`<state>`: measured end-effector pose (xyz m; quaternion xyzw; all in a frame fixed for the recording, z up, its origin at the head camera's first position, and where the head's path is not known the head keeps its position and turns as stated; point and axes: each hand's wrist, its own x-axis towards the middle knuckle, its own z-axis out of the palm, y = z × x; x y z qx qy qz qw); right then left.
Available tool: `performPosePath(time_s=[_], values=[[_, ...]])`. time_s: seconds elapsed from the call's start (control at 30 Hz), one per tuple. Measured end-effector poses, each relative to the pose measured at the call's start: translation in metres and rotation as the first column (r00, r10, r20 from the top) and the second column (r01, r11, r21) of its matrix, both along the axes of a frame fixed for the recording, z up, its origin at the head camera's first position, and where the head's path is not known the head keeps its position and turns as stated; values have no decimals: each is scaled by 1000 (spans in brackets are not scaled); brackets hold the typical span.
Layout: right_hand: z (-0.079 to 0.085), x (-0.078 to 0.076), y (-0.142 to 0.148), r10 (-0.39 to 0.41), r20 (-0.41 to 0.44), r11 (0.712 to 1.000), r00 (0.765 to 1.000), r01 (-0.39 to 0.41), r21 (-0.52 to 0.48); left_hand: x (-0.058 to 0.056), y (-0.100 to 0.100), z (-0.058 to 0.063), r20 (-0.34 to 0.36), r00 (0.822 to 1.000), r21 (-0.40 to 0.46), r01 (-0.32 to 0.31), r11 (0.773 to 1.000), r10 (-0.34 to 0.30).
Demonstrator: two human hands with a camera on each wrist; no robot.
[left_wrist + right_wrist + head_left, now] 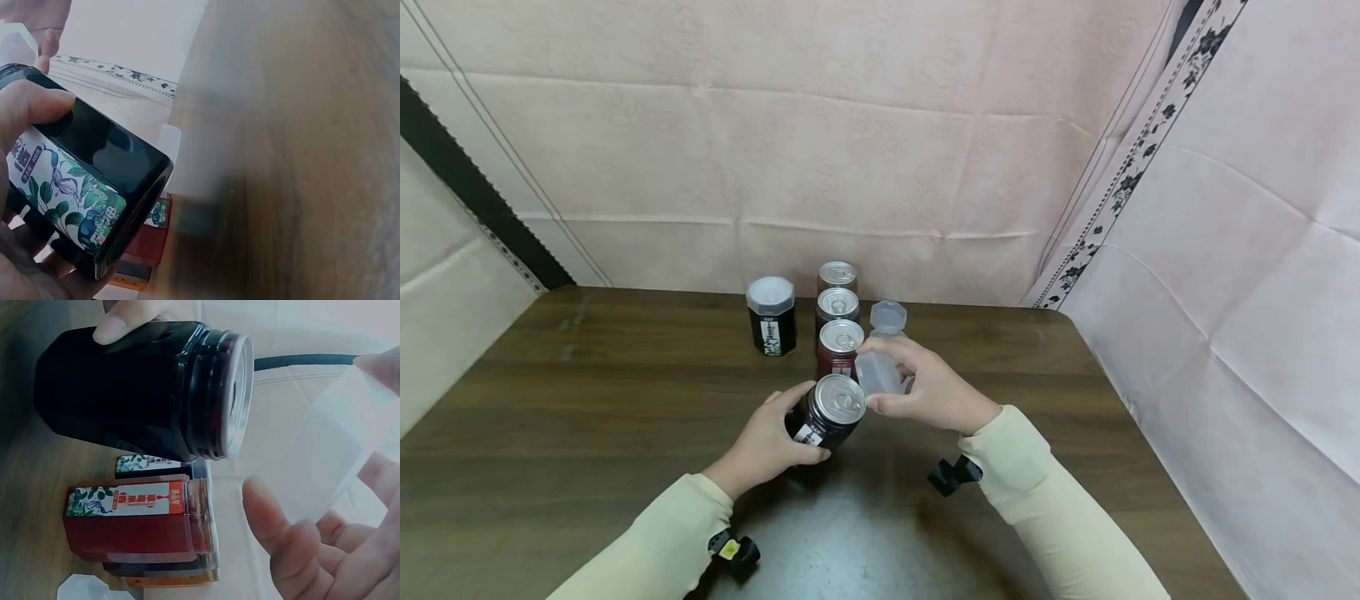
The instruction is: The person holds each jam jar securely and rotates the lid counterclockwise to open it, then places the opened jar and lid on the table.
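Observation:
My left hand (767, 442) grips a dark, faceted jar (822, 425) around its sides, tilted and lifted off the table. Its silver pull-tab top faces up and to the right, and a label with leaves and a bird (69, 194) shows in the left wrist view. Just right of the jar's top, my right hand (936, 387) holds a translucent plastic cap (878, 375) between thumb and fingers. The right wrist view shows the cap (331, 444) apart from the threaded jar neck (215, 394).
Behind the held jar, a red jar (840, 354) and two more pull-tab jars (837, 304) stand in a line. To their left is a dark jar (771, 321) wearing a translucent cap. Loose translucent caps (888, 317) lie right of the line. Cloth (850, 167) hangs behind the wooden table (587, 417).

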<state>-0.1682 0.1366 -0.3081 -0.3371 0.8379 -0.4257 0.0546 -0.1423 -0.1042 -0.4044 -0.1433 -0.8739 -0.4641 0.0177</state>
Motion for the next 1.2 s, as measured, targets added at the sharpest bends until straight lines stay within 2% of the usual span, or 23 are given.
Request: performPosePath(time_s=[0.4,0.63,1.2], values=[[-7,-2,7,-19,112,998,994,26,-54,-1,6,1,12,999,33,-42,999,41],[-13,-4,10,-29,162,996,986,42,-78,-2,10,0,-4,999,54,-40,998,41],[-18,-2,20,-84,165,992,983,98,-77,-3,15,3,50,995,51,-87,995,85]])
